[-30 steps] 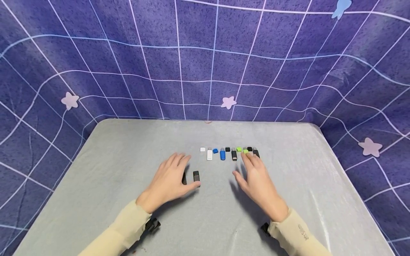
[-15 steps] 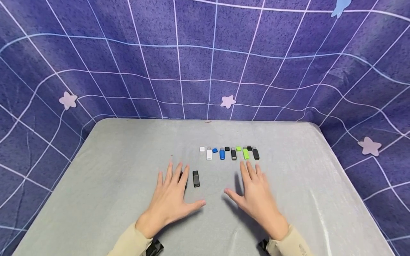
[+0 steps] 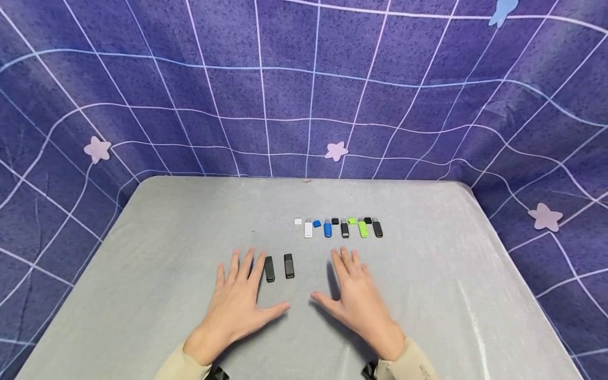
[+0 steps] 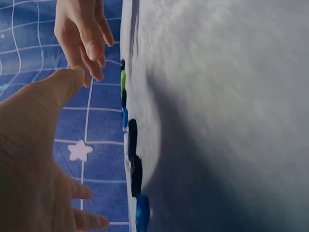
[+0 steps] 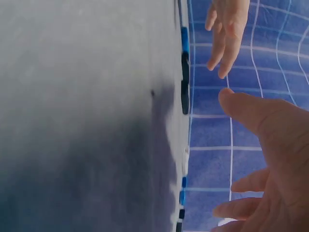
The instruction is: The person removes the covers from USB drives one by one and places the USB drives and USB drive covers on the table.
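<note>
My left hand (image 3: 235,303) hovers over the table with fingers spread, holding nothing. Beside its index finger lie two capped black USB sticks (image 3: 269,269), the other USB stick (image 3: 289,266) a little to the right. A blue USB stick (image 4: 142,212) is mostly covered by the left fingers in the head view. My right hand (image 3: 358,303), also with straight fingers and nothing in it, is above the table in front of a row of uncapped USB sticks: white (image 3: 309,229), blue (image 3: 328,229), black (image 3: 344,229), green (image 3: 363,228) and black (image 3: 377,228).
Loose caps lie between and beside the uncapped sticks: a white cap (image 3: 298,221), a blue cap (image 3: 317,224), a green cap (image 3: 352,220) and black ones. A grey cloth covers the table (image 3: 190,211). Behind hangs a purple curtain (image 3: 228,95) with a grid and stars.
Both hands have drawn back toward the near edge, the right one also moving left. The green stick and both capped black sticks are now uncovered. Fingers have spread and straightened.
</note>
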Demonstrator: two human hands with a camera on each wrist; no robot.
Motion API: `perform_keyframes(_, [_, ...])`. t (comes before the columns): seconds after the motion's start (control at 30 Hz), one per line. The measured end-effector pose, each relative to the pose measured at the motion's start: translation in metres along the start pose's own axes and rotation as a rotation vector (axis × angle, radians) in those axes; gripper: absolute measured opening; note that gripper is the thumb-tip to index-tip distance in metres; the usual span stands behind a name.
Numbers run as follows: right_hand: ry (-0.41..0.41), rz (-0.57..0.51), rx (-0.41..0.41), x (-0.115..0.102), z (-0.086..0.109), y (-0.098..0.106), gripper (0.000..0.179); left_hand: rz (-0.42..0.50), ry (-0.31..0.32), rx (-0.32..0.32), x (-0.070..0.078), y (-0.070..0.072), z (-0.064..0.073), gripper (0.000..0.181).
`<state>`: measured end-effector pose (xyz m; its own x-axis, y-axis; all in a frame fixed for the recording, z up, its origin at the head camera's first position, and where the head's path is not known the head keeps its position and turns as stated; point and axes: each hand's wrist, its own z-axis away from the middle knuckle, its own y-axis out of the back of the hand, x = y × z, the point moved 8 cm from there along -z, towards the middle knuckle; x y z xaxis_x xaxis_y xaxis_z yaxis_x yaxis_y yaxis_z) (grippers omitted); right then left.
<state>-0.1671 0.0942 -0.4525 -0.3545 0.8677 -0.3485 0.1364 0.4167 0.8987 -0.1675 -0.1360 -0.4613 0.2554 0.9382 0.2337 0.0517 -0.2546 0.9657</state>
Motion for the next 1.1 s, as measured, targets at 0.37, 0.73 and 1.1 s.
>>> perform_keyframes(0.37, [0.153,-0.056,-0.109,-0.027,-0.011,-0.015,0.097,-0.004,0.05,-0.02,-0.026,0.005,0.011,0.117])
perform_keyframes(0.73, [0.218,-0.116,-0.282,-0.048,-0.026,-0.025,0.086,0.011,0.083,-0.039,-0.039,0.01,0.017,0.118])
perform_keyframes(1.1, [0.216,-0.093,-0.299,-0.065,-0.052,-0.029,0.065,0.014,0.083,0.018,-0.048,0.028,0.015,0.116])
